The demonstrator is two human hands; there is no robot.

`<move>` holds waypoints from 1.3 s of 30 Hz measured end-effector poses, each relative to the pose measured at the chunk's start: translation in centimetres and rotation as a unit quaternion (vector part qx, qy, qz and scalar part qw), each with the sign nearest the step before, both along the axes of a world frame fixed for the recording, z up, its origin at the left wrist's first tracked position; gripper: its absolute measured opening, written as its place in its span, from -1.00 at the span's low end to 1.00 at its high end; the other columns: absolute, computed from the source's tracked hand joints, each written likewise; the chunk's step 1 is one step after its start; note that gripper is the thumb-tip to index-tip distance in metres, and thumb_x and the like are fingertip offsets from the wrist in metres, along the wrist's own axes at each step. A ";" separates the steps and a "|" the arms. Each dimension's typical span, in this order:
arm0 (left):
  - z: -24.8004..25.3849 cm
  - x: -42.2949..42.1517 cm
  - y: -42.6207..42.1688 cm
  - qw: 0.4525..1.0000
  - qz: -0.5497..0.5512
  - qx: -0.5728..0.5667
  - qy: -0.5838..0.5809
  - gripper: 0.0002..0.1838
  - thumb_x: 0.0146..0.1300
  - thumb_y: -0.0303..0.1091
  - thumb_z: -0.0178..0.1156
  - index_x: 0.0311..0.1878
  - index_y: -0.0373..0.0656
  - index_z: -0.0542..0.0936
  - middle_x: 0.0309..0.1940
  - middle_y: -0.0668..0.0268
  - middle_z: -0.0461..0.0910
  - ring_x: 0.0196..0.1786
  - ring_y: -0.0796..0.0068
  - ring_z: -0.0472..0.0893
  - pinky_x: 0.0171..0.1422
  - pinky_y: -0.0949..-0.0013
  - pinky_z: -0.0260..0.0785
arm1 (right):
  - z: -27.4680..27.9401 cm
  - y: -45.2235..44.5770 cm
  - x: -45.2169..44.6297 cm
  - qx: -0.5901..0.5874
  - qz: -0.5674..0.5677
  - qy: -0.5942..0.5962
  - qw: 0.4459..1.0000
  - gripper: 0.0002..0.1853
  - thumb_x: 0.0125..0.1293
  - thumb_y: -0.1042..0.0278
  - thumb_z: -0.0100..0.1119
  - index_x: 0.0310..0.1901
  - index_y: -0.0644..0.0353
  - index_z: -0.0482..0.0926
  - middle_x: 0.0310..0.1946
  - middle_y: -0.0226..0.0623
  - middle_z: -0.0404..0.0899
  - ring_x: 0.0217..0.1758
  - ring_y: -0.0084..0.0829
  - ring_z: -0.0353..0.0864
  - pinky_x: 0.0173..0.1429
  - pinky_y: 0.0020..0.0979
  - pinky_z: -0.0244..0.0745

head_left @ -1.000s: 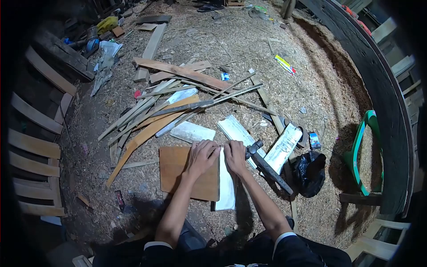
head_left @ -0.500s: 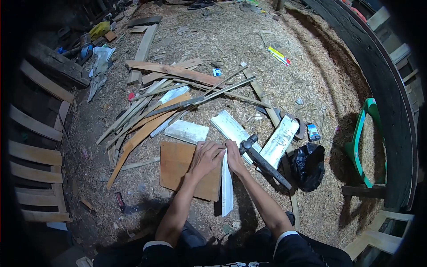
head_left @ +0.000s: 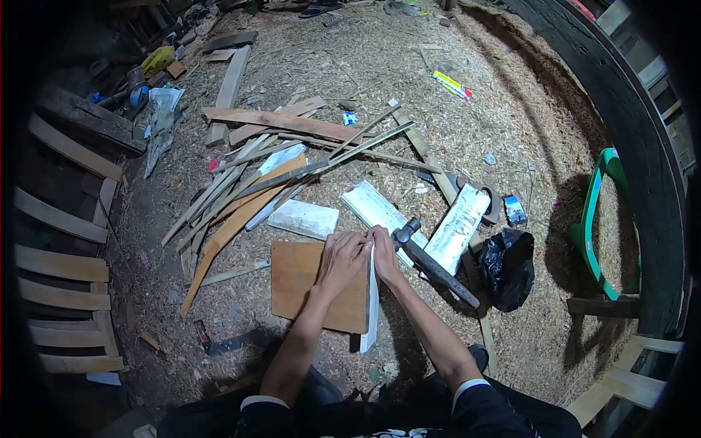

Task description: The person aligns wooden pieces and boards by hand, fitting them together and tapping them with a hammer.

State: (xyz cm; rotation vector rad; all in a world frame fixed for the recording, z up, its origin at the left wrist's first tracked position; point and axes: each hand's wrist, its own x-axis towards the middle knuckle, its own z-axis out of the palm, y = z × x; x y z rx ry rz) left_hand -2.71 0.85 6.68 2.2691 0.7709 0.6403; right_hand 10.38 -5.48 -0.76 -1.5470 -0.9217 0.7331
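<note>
My left hand (head_left: 342, 257) lies over the upper right corner of a square brown board (head_left: 298, 277), its fingers bent at the top of a narrow white strip (head_left: 371, 310). Against it, my right hand (head_left: 382, 252) pinches the same strip's upper end. The strip stands tilted along the board's right edge, thin side up. A hammer (head_left: 438, 272) rests just right of my right hand, its head on a white piece (head_left: 381, 212). Another white piece (head_left: 303, 219) lies beyond my left hand.
Thin wooden strips (head_left: 241, 175) are heaped at centre left. On the right are a white trough-like piece (head_left: 458, 228), a black plastic bag (head_left: 506, 269) and a green frame (head_left: 590, 226). Slatted wood (head_left: 62, 263) lines the left side.
The white strip has turned from showing its broad face to standing on edge, and both hands have drawn closer together at its top. The whole view has shifted slightly.
</note>
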 end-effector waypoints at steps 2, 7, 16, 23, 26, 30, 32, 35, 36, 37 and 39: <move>0.0 0.0 0.1 1.000 0.011 0.012 -0.013 -0.74 0.47 -0.19 0.21 -0.03 -0.20 0.68 -0.13 0.17 0.70 -0.02 0.12 0.65 0.19 0.19 0.30 | 0.2 -0.1 -0.1 0.001 0.010 -0.079 0.997 -0.65 0.64 0.28 -0.30 -0.20 0.31 0.44 -0.26 -0.09 0.37 -0.11 -0.20 0.37 0.09 -0.25 0.31; -0.6 0.1 1.1 0.999 0.000 -0.041 0.007 -0.68 0.46 -0.11 0.24 -0.03 -0.21 0.68 -0.11 0.13 0.71 0.03 0.07 0.64 0.26 0.12 0.31 | -3.2 -0.5 -1.0 0.014 0.005 -0.052 0.999 -0.66 0.64 0.30 -0.31 -0.15 0.34 0.44 -0.22 0.05 0.43 -0.05 0.00 0.41 0.14 -0.11 0.32; -1.6 -1.1 0.9 0.996 -0.065 -0.052 0.022 -0.62 0.35 -0.19 0.35 0.12 -0.21 0.69 0.06 0.09 0.70 0.19 0.06 0.60 0.37 0.10 0.31 | -2.9 -1.0 -1.1 -0.039 -0.016 0.028 0.999 -0.61 0.67 0.22 -0.30 -0.09 0.38 0.47 -0.17 0.03 0.47 -0.02 -0.07 0.48 0.20 -0.17 0.36; -1.4 -1.4 1.6 0.994 -0.083 -0.071 0.002 -0.67 0.36 -0.24 0.33 0.11 -0.20 0.70 0.04 0.10 0.70 0.16 0.04 0.60 0.35 0.12 0.32 | -1.4 -1.3 -1.1 -0.020 -0.019 0.060 0.998 -0.60 0.70 0.20 -0.30 -0.07 0.35 0.49 -0.15 -0.05 0.49 -0.01 -0.16 0.50 0.22 -0.22 0.39; -1.5 -1.3 1.6 0.996 -0.062 -0.056 0.005 -0.67 0.37 -0.22 0.32 0.08 -0.21 0.70 -0.03 0.14 0.70 0.11 0.01 0.58 0.28 0.11 0.34 | -1.4 -1.5 -1.0 -0.005 -0.017 0.061 0.998 -0.61 0.71 0.20 -0.28 -0.09 0.32 0.49 -0.17 -0.08 0.48 -0.03 -0.19 0.50 0.21 -0.24 0.39; -2.1 -1.1 1.4 0.997 -0.059 -0.055 -0.001 -0.69 0.37 -0.21 0.31 0.06 -0.20 0.70 -0.02 0.15 0.70 0.11 0.01 0.57 0.28 0.11 0.35 | -1.6 -1.3 -1.6 0.000 -0.035 0.062 0.997 -0.63 0.71 0.23 -0.28 -0.14 0.30 0.47 -0.21 -0.12 0.45 -0.06 -0.24 0.47 0.18 -0.27 0.38; -2.1 -1.0 1.4 0.998 -0.049 -0.048 -0.003 -0.69 0.37 -0.21 0.31 0.05 -0.20 0.70 -0.02 0.15 0.70 0.11 0.01 0.57 0.28 0.11 0.34 | -1.5 -1.2 -1.7 -0.001 -0.046 0.051 0.998 -0.63 0.71 0.24 -0.29 -0.15 0.30 0.46 -0.22 -0.12 0.45 -0.06 -0.25 0.47 0.17 -0.27 0.38; -2.0 -1.0 1.5 0.996 -0.051 -0.065 0.014 -0.73 0.38 -0.25 0.30 0.04 -0.20 0.70 -0.02 0.16 0.72 0.12 0.08 0.62 0.33 0.15 0.30 | -1.2 -1.1 -1.7 0.014 -0.041 0.054 0.998 -0.63 0.71 0.25 -0.29 -0.16 0.31 0.46 -0.22 -0.12 0.45 -0.08 -0.25 0.46 0.15 -0.26 0.38; -1.9 -1.1 1.3 0.998 -0.040 -0.055 0.013 -0.72 0.39 -0.24 0.29 0.04 -0.20 0.70 -0.02 0.16 0.71 0.13 0.07 0.61 0.33 0.14 0.30 | -1.3 -1.1 -1.9 0.021 -0.046 0.046 0.998 -0.64 0.71 0.25 -0.29 -0.16 0.31 0.45 -0.23 -0.13 0.45 -0.09 -0.26 0.46 0.14 -0.27 0.38; -1.8 -1.1 1.1 0.998 -0.028 -0.045 0.013 -0.72 0.40 -0.24 0.29 0.04 -0.20 0.70 -0.02 0.16 0.71 0.14 0.07 0.60 0.33 0.13 0.30 | -1.4 -1.1 -2.0 0.027 -0.052 0.040 0.997 -0.64 0.71 0.26 -0.28 -0.17 0.32 0.45 -0.23 -0.14 0.45 -0.10 -0.27 0.46 0.13 -0.27 0.38; -1.6 -1.0 1.2 0.998 -0.031 -0.057 0.013 -0.72 0.40 -0.23 0.29 0.05 -0.19 0.70 -0.02 0.16 0.71 0.14 0.07 0.60 0.33 0.13 0.29 | -1.8 -1.0 -1.9 0.024 -0.048 0.059 0.997 -0.64 0.71 0.25 -0.28 -0.16 0.32 0.45 -0.23 -0.14 0.45 -0.10 -0.28 0.46 0.13 -0.27 0.39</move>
